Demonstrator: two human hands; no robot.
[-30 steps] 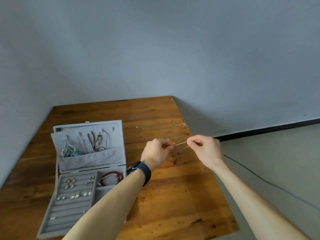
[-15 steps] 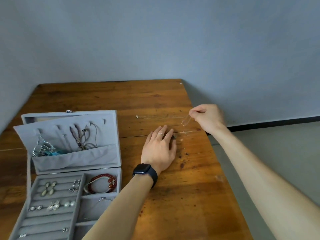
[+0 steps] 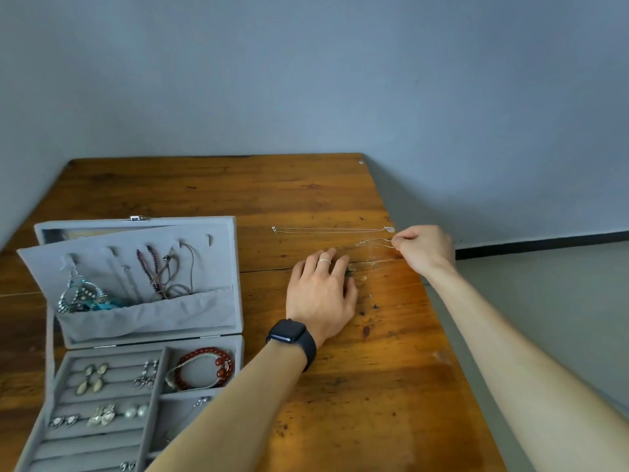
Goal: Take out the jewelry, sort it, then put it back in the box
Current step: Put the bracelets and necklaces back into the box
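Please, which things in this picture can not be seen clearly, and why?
- Head view: the jewelry box has its near end cut off by the bottom edge, and the left forearm covers some compartments.
- Head view: the chain pinched by the right hand is too thin to follow; its end near the left hand is unclear.

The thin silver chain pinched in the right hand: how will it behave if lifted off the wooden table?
Probably floppy: the thin silver chain trails in slack strands from the right hand. Likely very light, being so fine. It may tangle, since its strands lie close together by the flat left hand.
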